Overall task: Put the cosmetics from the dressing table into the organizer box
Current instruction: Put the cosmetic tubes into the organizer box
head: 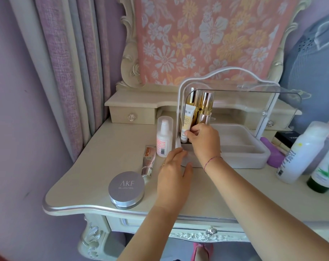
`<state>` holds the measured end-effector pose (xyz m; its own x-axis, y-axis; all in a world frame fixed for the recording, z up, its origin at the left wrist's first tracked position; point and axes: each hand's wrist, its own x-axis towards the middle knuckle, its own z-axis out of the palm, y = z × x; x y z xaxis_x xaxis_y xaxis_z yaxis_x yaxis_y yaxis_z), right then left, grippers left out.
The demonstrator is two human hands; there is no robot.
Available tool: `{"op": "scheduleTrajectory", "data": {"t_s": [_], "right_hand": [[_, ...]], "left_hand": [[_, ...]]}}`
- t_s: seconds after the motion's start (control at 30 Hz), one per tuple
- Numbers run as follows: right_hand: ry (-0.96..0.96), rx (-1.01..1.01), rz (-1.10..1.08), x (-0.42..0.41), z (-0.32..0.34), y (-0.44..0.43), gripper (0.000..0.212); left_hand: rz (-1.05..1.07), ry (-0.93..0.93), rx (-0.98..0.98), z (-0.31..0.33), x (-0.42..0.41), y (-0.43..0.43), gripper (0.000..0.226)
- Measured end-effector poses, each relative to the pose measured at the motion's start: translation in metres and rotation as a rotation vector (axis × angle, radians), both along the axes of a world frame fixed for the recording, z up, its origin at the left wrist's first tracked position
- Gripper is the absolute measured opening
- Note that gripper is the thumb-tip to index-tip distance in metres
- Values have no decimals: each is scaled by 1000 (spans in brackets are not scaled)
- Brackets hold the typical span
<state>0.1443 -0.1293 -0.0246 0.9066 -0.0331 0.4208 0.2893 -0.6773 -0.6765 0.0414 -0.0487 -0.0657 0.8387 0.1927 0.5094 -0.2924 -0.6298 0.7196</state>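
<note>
The white organizer box (254,159) stands on the dressing table (96,166) with its clear lid (254,102) raised. My right hand (205,142) reaches into its left compartment and pinches the cream BB tube (187,119), which stands upright beside two gold bottles (205,108). My left hand (173,176) rests flat with straight fingers against the box's front left corner. Left of the box stand a white spray bottle (164,137), a lying pink tube (148,159) and a round silver powder compact (126,188).
Right of the box are a white bottle (301,155), a green aloe bottle (325,172), a purple item (273,153) and a black box (286,137). Small drawers (131,114) and a cloth-covered mirror (207,38) stand behind. Curtains hang at left.
</note>
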Motion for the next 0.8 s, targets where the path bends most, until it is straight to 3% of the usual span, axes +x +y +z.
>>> {"op": "scheduleTrajectory", "data": {"t_s": [0.17,0.3,0.43,0.53,0.63,0.73,0.8], "right_hand": [[0,4,2,-3,-1,0,19],[-5,13,-9,-4,-1,-1,18],[2,14,-19,-8,2,-2,18],[-35,-6,-52,-20,5,-3,23],[-151,8,-83,-43,6,-2,18],[-217,42,18,-67,1,6,16],[-139,90,140,-78,-3,14,14]], "left_hand": [[4,9,4,2,-1,0,34],[38,-20,134,8,-5,6,32],[279,-47,248,21,-6,31,19],[474,278,399,31,4,58,26],[443,694,402,38,15,77,42],[373,758,317,41,25,87,27],[367,734,262,41,28,96,21]]}}
